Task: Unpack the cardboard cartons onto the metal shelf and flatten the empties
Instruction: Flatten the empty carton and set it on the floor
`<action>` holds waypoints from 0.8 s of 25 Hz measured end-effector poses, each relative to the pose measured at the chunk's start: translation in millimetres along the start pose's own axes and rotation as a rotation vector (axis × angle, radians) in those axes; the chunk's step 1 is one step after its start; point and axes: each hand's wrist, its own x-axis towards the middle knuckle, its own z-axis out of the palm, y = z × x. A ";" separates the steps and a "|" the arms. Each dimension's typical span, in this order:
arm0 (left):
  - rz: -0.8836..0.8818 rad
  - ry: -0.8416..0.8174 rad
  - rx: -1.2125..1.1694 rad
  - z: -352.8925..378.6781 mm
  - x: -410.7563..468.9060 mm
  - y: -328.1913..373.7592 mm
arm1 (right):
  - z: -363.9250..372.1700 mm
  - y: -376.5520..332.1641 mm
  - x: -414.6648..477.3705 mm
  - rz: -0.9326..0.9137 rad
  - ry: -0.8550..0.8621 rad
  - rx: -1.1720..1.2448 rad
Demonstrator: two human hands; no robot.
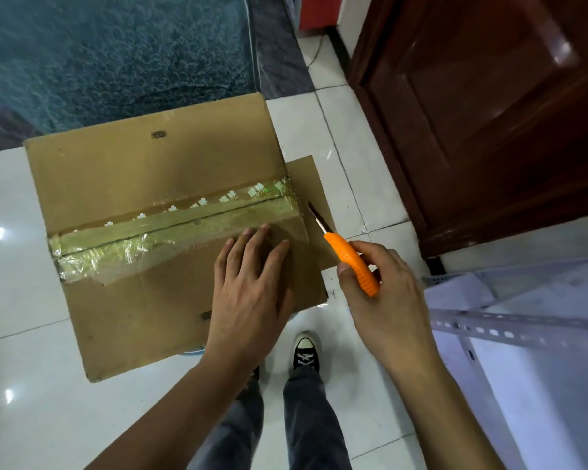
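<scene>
1. Where the white tiled floor (21, 385) meets a teal rug (116, 52) at the upper left of the frame, one cardboard carton (143, 310) stands closed, filling the centre left.
2. A wide band of yellowish tape (170, 228) runs along the carton's top seam from its left edge to its right edge. The tape is wrinkled and partly lifted at the left end.
3. The left hand (248, 286) lies flat on the carton top just below the seam, near the right end. Its fingers are straight and slightly spread, gripping nothing.
4. The right hand (384, 293) is curled round an orange utility knife (353, 262) at centre right. The thumb sits on the handle.
5. The knife's blade (318, 217) is extended and points up-left toward the carton's right edge at the seam – whether it touches the tape cannot be told.
6. A flat piece of cardboard (314, 184) shows past the carton's right side, beneath the blade.
7. The metal shelf (509, 329) – pale, with perforated angle rails – occupies the lower right of the frame, near the right hand and apart from the carton.
8. A dark red wooden door (489, 113) fills the upper right.
9. The person's jeans and one black laced shoe (306, 351) show at bottom centre, just below the carton's near right corner.
</scene>
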 end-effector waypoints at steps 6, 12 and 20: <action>0.098 -0.020 -0.015 -6.3 -10.7 -4.0 | 6.9 7.6 -27.3 0.053 0.135 0.045; 0.162 -0.036 -0.098 -10.0 -18.3 33.6 | -2.4 34.0 -57.5 0.147 0.187 0.018; 0.218 -0.058 -0.169 10.1 -51.2 95.3 | -31.6 93.2 -97.2 0.208 0.267 0.019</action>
